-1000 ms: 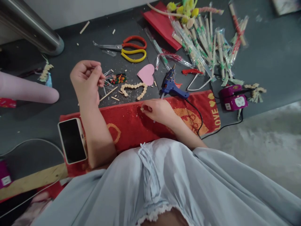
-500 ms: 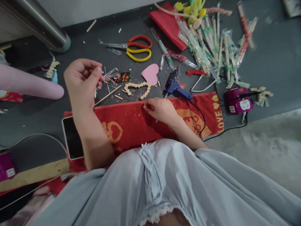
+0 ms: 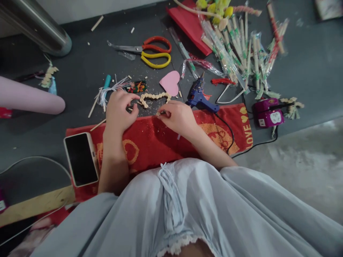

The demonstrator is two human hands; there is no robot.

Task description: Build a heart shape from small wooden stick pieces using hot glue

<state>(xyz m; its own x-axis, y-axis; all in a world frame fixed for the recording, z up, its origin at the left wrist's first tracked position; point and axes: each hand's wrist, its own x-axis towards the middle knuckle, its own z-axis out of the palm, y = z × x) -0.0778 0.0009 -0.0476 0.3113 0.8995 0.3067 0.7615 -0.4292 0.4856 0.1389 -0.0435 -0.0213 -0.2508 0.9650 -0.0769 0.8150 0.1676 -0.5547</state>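
My left hand (image 3: 121, 111) hovers at the left end of a curved string of small pale pieces (image 3: 154, 96), thumb and forefinger apart. I see nothing held in it. My right hand (image 3: 179, 118) is closed in a pinch just below that string, on a tiny pale piece (image 3: 158, 114) whose exact shape is too small to tell. A pink heart cutout (image 3: 170, 82) lies behind the string. Beside it rests a blue glue gun (image 3: 199, 94). Under my forearms spreads a red towel (image 3: 158, 142). White threads (image 3: 114, 87) and a teal stick (image 3: 107, 81) lie beyond my left hand.
Scissors (image 3: 155, 51) with red and yellow handles lie at the back. Plastic-wrapped sticks (image 3: 235, 50) pile up at the back right, near a red sheet (image 3: 189, 23). A phone (image 3: 81, 159) sits at left, a purple power socket (image 3: 268, 112) at right.
My left hand has come down and to the right, from above the threads to the curved string, its fingers now apart. My right hand has moved slightly left and up, still pinching the tiny piece.
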